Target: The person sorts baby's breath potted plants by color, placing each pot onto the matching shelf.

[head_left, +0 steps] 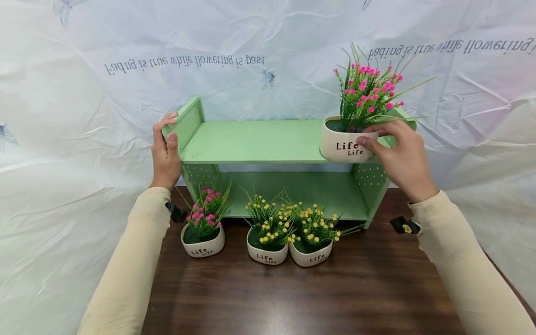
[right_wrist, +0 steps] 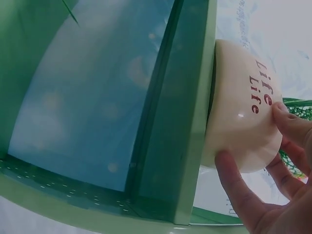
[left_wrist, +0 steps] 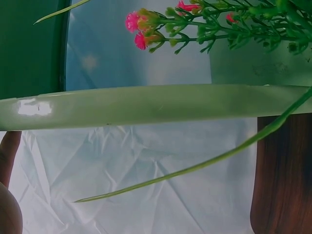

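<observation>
My right hand [head_left: 404, 151] grips a cream oval pot [head_left: 341, 144] marked "Life", planted with pink artificial flowers [head_left: 368, 86]. The pot is at the right end of the upper board of a green two-tier shelf [head_left: 259, 139]. From the right wrist view, the pot's base [right_wrist: 239, 112] lies close against that board, with fingers [right_wrist: 234, 180] on its side. My left hand [head_left: 165, 156] touches the outside of the shelf's left side panel [head_left: 188, 123]; in the left wrist view only part of a finger [left_wrist: 9, 153] shows beside it.
On the brown table [head_left: 268, 298], before the shelf, stand a pink-flowered pot [head_left: 203, 244] at left and two yellow-flowered pots, one [head_left: 265, 251] touching the other [head_left: 311, 255]. A printed pale cloth [head_left: 234, 28] hangs behind.
</observation>
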Tool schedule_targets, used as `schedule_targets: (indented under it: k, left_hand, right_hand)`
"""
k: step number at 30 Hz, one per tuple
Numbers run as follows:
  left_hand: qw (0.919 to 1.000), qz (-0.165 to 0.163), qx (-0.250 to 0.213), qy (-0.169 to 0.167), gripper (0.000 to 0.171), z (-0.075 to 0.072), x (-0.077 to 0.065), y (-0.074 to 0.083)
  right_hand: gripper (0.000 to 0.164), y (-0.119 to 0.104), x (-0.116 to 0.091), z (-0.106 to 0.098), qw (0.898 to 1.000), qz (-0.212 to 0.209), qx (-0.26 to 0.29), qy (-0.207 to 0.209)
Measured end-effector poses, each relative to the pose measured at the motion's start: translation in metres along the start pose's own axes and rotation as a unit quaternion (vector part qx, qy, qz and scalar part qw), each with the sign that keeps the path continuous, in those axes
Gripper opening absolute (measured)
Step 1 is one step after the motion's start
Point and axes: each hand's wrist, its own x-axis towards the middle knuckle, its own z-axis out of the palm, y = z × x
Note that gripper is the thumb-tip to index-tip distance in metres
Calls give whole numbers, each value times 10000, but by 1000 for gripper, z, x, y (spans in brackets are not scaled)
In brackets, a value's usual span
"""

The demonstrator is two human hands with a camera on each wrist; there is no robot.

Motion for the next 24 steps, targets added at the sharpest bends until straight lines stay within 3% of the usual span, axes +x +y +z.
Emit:
schedule_targets:
  k: [8, 15, 19, 24]
  left_hand:
    - [10000, 49, 41, -6, 73, 0, -1, 0]
    - [10000, 19, -78, -3, 77, 0, 0, -1]
    - [10000, -30, -87, 20, 79, -1, 0, -11]
    - [10000, 20, -73, 38, 78, 0, -1, -14]
  right_hand:
    - [30, 5, 6, 4, 9999, 99, 53, -23]
    - [28, 4, 7, 9, 9999, -60, -38, 95]
    - [27, 5, 7, 10, 9999, -99, 2, 98]
    - [26, 7, 6, 13, 9996, -240, 26, 141]
